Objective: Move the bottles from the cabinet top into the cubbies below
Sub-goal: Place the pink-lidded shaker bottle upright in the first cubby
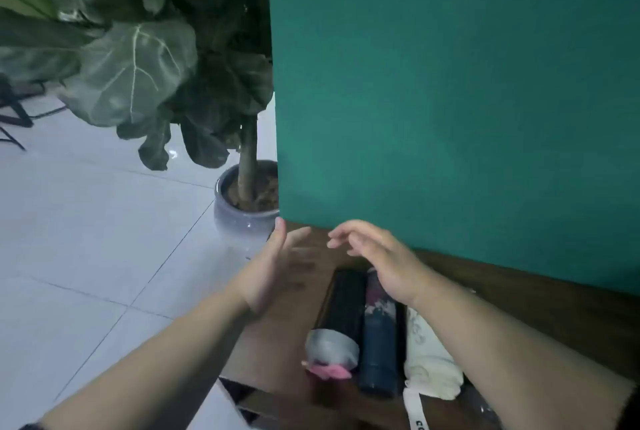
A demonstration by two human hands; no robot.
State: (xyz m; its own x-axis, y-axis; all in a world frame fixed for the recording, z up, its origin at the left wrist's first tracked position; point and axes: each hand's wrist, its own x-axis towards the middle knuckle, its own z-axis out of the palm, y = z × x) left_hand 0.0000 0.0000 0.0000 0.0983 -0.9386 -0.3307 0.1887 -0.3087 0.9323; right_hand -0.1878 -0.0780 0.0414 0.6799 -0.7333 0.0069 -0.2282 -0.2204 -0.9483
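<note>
Three bottles lie side by side on the brown cabinet top [519,294]: a black bottle [341,305] with a grey cap and pink tab, a dark blue bottle [378,343] with a patterned upper part, and a cream-white bottle [429,357] with a white strap. My left hand [277,267] hovers open above the cabinet's left end, palm facing right. My right hand [377,256] hovers open just above the far ends of the bottles, fingers curved and pointing left. Neither hand touches a bottle. The cubbies below are hidden but for a dark opening at the bottom edge.
A teal wall panel [450,100] rises right behind the cabinet. A large-leaved plant [138,62] in a grey pot [242,218] stands on the white tiled floor [86,239] just left of the cabinet. Black stand legs [14,114] show at far left.
</note>
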